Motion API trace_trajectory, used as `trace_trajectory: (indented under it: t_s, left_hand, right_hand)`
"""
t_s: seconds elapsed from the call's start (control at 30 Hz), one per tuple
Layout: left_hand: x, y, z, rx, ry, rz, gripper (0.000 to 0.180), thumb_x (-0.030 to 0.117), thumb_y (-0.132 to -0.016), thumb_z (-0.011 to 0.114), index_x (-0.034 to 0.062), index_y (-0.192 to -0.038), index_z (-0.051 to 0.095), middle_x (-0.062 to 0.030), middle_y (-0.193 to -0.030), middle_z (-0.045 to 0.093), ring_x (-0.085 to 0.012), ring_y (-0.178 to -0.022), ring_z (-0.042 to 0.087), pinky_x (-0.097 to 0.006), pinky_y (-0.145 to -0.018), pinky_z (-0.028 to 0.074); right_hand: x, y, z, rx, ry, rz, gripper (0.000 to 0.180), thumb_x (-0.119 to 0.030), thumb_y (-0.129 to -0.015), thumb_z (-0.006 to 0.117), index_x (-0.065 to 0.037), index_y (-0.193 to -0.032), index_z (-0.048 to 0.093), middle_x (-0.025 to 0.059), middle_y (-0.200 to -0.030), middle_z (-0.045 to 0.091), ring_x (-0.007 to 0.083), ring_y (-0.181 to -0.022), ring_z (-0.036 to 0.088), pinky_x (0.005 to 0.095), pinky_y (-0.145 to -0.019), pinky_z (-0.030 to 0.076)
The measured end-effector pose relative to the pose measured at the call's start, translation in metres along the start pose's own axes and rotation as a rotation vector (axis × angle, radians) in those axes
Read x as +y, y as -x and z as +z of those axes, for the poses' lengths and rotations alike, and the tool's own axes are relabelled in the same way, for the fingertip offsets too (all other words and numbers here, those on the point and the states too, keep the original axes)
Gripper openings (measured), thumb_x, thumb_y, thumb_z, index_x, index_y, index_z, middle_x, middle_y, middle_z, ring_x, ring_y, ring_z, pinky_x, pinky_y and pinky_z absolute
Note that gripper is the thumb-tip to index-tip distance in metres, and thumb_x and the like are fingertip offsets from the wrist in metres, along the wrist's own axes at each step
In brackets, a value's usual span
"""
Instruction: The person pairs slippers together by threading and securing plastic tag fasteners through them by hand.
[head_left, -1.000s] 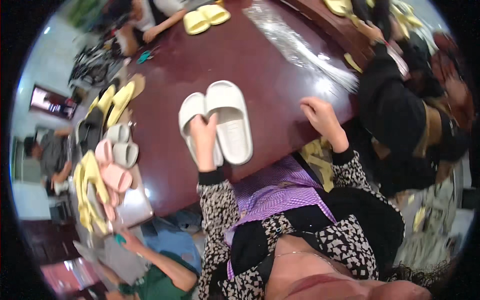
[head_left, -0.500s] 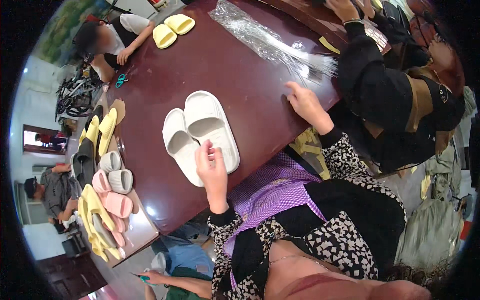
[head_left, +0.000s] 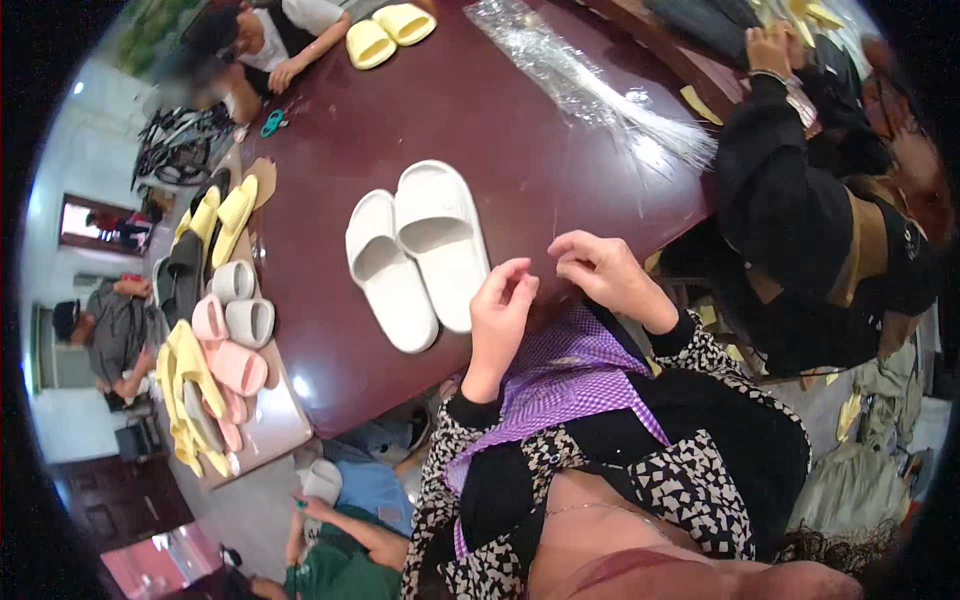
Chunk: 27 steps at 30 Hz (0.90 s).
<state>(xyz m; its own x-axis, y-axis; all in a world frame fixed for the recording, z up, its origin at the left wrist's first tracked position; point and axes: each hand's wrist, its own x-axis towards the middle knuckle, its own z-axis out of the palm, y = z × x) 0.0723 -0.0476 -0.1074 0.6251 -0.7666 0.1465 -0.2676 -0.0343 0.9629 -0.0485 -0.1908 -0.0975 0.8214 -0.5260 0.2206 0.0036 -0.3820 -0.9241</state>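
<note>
While both forearms extend over the purple checked apron (head_left: 585,375), the left hand (head_left: 498,325) is partly curled, its thumb and index fingertip slightly apart, with nothing visible between them. The right hand (head_left: 615,280) faces it in a similar loose curl, thumb and index finger separated; its remaining fingers are partly hidden, and no held item shows.

The pair of white slippers (head_left: 438,200) rests sole down on the dark red surface (head_left: 540,200), side by side, straps away from the person and heels toward the person. The left hand is just beside the heel of the right-hand slipper; whether it touches cannot be determined. The toe interiors are covered by the straps.

Along the left side, pink slippers (head_left: 238,368), ribbed grey slippers (head_left: 250,322) and a yellow slipper stack (head_left: 190,385) overlap, so the count is unclear. Dark slippers (head_left: 185,260) lie beyond, partly covered by yellow ones. Teal scissors (head_left: 272,123) lie farther along this side.

Toward the far right, a clear plastic bag (head_left: 540,60) contains thin white strands (head_left: 655,130); its upper end is cut off by the frame. A yellow slipper pair (head_left: 372,45) sits near the far edge. At right, a co-worker's black sleeve (head_left: 755,160) hides part of the surface edge. Bicycles (head_left: 185,145) in the left background are too small to separate.
</note>
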Motion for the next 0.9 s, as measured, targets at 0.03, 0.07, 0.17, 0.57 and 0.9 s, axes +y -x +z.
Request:
trace_trajectory:
  t_s: [0.03,0.07,0.17,0.57,0.9]
  left_hand:
    - [0.001,-0.003,0.000,0.012,0.128,-0.082,0.020,0.002,-0.088,0.060,-0.0022,-0.107,0.059,-0.0044,-0.087,0.060,-0.0120,-0.077,0.057,-0.026,-0.068,0.048]
    - [0.001,-0.006,-0.002,0.027,0.259,-0.161,0.019,0.002,-0.089,0.059,-0.0031,-0.107,0.059,-0.0029,-0.088,0.060,-0.0112,-0.077,0.057,-0.024,-0.068,0.047]
    - [-0.001,-0.006,-0.009,0.067,0.306,-0.147,0.018,0.002,-0.089,0.059,-0.0031,-0.106,0.060,-0.0027,-0.087,0.060,-0.0111,-0.077,0.057,-0.024,-0.067,0.047]
    - [0.020,0.005,-0.039,-0.049,-0.226,0.276,0.013,-0.002,-0.081,0.062,-0.0011,-0.094,0.062,-0.0131,-0.083,0.060,-0.0261,-0.072,0.059,-0.032,-0.065,0.048]
    - [0.039,0.047,-0.061,0.243,-0.687,0.510,0.011,-0.004,-0.076,0.065,-0.0015,-0.085,0.060,-0.0140,-0.080,0.060,-0.0312,-0.070,0.059,-0.037,-0.063,0.048]
  right_hand:
    - [-0.003,0.000,0.004,-0.033,0.011,-0.013,0.020,0.002,-0.082,0.059,0.002,-0.102,0.059,0.0092,-0.074,0.066,0.0113,-0.069,0.063,0.0255,-0.065,0.050]
    - [-0.006,0.000,0.009,-0.059,-0.001,-0.019,0.020,0.002,-0.082,0.059,0.002,-0.102,0.059,0.0092,-0.074,0.066,0.0113,-0.069,0.063,0.0255,-0.065,0.050]
    - [-0.013,0.001,0.019,-0.138,-0.058,-0.024,0.017,0.002,-0.081,0.061,0.002,-0.099,0.060,0.0100,-0.075,0.066,0.0137,-0.070,0.065,0.0265,-0.065,0.051]
    - [-0.037,-0.012,0.009,-0.312,0.012,-0.178,0.015,0.003,-0.078,0.062,-0.001,-0.092,0.063,0.0096,-0.079,0.065,0.0204,-0.075,0.064,0.0307,-0.068,0.050]
    - [-0.063,-0.045,0.021,-0.248,0.531,-0.803,0.022,-0.003,-0.066,0.062,-0.007,-0.088,0.064,0.0037,-0.083,0.063,0.0211,-0.082,0.059,0.0335,-0.076,0.044]
